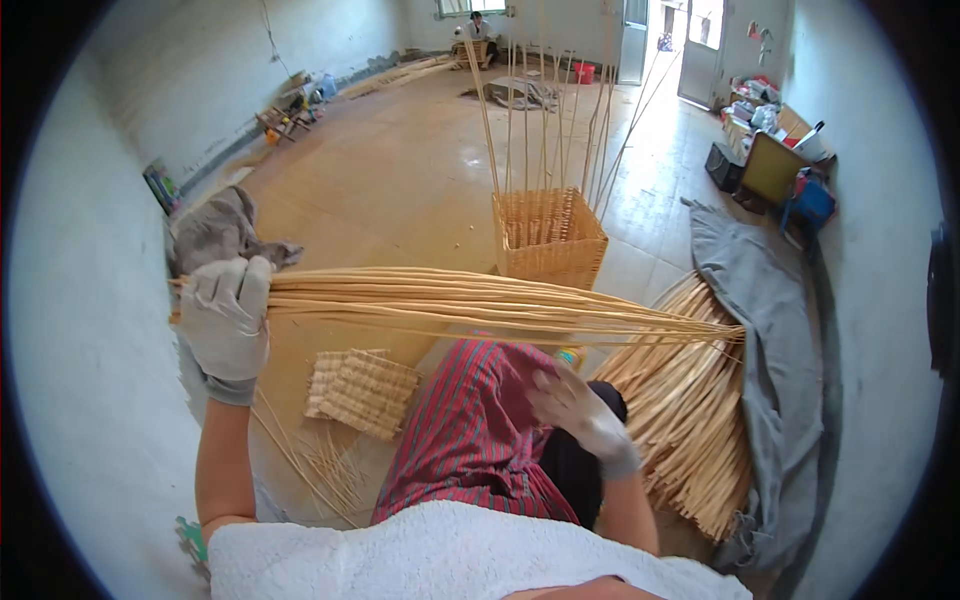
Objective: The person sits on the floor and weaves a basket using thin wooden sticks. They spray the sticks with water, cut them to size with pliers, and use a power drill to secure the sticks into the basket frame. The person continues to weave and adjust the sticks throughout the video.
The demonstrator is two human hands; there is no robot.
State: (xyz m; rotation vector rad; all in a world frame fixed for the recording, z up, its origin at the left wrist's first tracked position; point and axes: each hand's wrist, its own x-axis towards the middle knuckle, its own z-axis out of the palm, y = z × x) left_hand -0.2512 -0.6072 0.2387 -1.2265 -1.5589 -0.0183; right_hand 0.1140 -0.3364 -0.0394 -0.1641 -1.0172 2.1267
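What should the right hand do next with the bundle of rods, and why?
Probably reach up and take the bundle of rods near its loose ends: the left hand alone grips one end, the right hand is blurred and empty below it, and the far tips fan out.

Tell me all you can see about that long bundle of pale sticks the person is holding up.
The bundle of sticks is a sheaf of thin, pale yellow rods that look like peeled willow or cane. It lies almost level across the view, above the person's lap. The gloved left hand grips it tightly at one end, where the rods are bunched; toward the other end they fan out slightly and reach the pile of sticks on the floor. The right hand is blurred, below the bundle and apart from it.
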